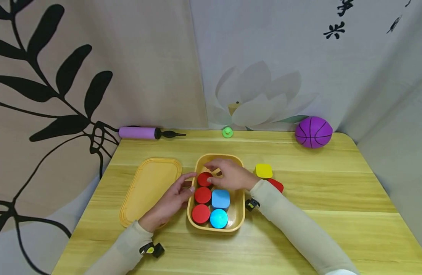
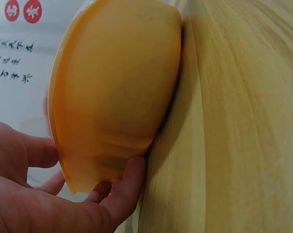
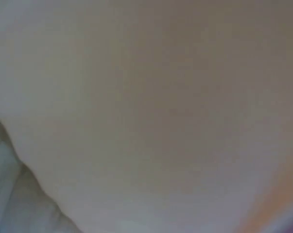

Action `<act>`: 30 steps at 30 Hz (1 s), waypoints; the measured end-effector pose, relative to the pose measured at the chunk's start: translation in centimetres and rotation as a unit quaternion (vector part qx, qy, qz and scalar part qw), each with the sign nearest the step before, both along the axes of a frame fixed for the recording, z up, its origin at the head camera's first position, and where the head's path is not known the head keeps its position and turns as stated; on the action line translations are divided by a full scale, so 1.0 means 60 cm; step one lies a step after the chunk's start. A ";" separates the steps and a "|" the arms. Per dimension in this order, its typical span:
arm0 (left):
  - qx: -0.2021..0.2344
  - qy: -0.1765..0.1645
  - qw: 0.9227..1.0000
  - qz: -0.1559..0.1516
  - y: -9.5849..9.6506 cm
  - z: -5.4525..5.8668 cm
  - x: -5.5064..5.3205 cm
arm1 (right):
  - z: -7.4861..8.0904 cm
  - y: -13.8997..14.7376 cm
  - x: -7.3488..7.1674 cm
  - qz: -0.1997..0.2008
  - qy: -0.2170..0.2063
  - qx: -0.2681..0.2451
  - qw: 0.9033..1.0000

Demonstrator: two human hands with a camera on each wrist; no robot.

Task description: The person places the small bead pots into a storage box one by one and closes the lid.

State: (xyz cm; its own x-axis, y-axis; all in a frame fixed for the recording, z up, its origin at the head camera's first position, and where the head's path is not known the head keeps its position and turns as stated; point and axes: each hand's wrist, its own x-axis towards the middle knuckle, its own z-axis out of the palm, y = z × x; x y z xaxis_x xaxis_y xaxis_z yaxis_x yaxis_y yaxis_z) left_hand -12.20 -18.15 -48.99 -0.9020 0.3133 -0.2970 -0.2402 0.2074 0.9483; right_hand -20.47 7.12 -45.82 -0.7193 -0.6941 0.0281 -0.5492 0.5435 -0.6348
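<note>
A yellow plastic box [image 1: 238, 214] stands on the table with blocks inside. Down its left side run three round red blocks; the far red block [image 1: 203, 179] sits under my right hand [image 1: 233, 175], which reaches in from the right, thumb on the block and fingers curled beyond it. A blue square block [image 1: 220, 199] and a blue round block [image 1: 218, 219] lie to the right of the red ones. My left hand [image 1: 178, 196] holds the box's left side, thumb at the rim; the left wrist view shows its fingers against the outer wall [image 2: 117, 87]. The right wrist view is a blur.
Left of the box lies a yellow lid [image 1: 150, 187]. A yellow block [image 1: 263, 170] and a red block [image 1: 276, 185] sit beyond the right forearm. Along the back are a purple pump [image 1: 139, 133], a small green ball [image 1: 227, 132] and a purple ball [image 1: 314, 132].
</note>
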 end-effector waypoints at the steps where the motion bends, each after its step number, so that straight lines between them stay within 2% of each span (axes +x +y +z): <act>1: 0.000 -0.002 1.000 0.001 0.001 0.001 0.000 | 0.003 0.005 0.001 -0.002 0.000 -0.013 1.000; 7: 0.004 0.000 1.000 -0.004 0.001 -0.001 -0.001 | 0.015 0.043 0.009 -0.010 0.011 -0.083 0.996; 17: -0.002 0.010 1.000 -0.011 -0.001 -0.001 0.002 | 0.019 0.115 0.014 -0.072 0.001 -0.126 0.989; 23: -0.003 0.011 1.000 -0.011 -0.001 0.000 0.004 | 0.016 0.162 0.017 -0.103 0.012 -0.131 0.986; 30: 0.000 0.008 1.000 -0.009 0.000 0.001 0.005 | 0.007 0.214 0.018 -0.137 0.023 -0.089 0.986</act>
